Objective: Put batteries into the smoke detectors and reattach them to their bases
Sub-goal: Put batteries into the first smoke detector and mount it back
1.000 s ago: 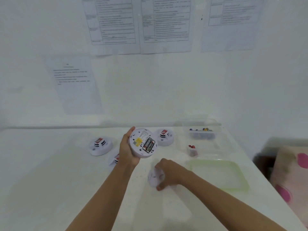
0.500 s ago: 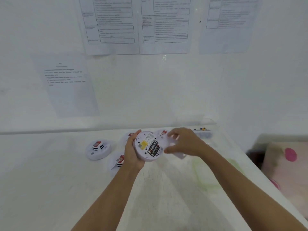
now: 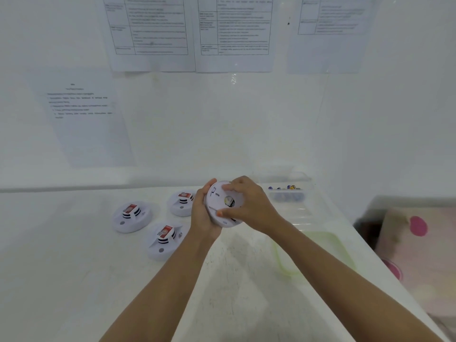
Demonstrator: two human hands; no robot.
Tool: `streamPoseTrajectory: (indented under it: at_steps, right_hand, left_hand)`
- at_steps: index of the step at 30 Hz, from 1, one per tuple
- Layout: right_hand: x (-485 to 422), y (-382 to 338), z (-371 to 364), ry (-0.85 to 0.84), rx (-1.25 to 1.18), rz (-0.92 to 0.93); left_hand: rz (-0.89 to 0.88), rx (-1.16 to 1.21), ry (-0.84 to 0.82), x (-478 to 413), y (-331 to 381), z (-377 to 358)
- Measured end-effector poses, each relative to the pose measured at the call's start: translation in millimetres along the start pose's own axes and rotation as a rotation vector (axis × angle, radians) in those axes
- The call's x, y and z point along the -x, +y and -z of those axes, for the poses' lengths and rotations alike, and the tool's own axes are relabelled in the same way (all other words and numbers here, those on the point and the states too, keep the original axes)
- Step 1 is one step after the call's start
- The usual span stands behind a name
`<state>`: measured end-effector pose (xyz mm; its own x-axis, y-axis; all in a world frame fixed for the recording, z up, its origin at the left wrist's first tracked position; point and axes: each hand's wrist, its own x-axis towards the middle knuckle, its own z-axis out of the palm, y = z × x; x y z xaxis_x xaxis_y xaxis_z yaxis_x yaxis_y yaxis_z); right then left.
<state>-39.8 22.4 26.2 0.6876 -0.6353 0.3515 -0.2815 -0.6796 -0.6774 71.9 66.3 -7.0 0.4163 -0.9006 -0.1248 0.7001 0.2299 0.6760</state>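
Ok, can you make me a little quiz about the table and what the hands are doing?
1. How many smoke detectors lie on the table, with no hand on them?
2. True or false: the left hand is empty.
3. Where are the spare batteries? A) in the clear box near the wall B) on the green lid C) on the floor

Key
1. Three.
2. False: it holds the held detector, while the right hand grips the base against it.
3. A.
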Motion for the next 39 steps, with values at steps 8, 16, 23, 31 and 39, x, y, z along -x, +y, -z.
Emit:
streamPoseTrajectory:
  at_steps: [8, 16, 23, 31, 39]
  right_hand:
    - [0.6, 8.7, 3.7, 0.05, 0.029, 0.006]
    - [-2.2, 12.1, 11.3, -0.074, 0.102, 0.041]
    - [-9.2, 10.9, 23.4, -0.114, 0.117, 0.06]
    - [-14.1, 14.2, 21.9, -0.038, 0.114, 0.073]
    - [-9.6, 15.9, 23.8, -0.043, 0.115, 0.08]
  left_hand:
    - [-0.03, 0.039, 0.016, 3.6, -3.9, -13.2]
    - [-0.058, -0.008, -0.02, 8.3, -1.6, -22.3]
    - [-0.113, -0.061, -0.008, 9.9, 4.4, -24.4]
    - [-0.126, -0.051, -0.014, 9.9, 5.9, -28.7]
    - [-0.117, -0.045, -0.003, 10.6, 3.1, -29.5]
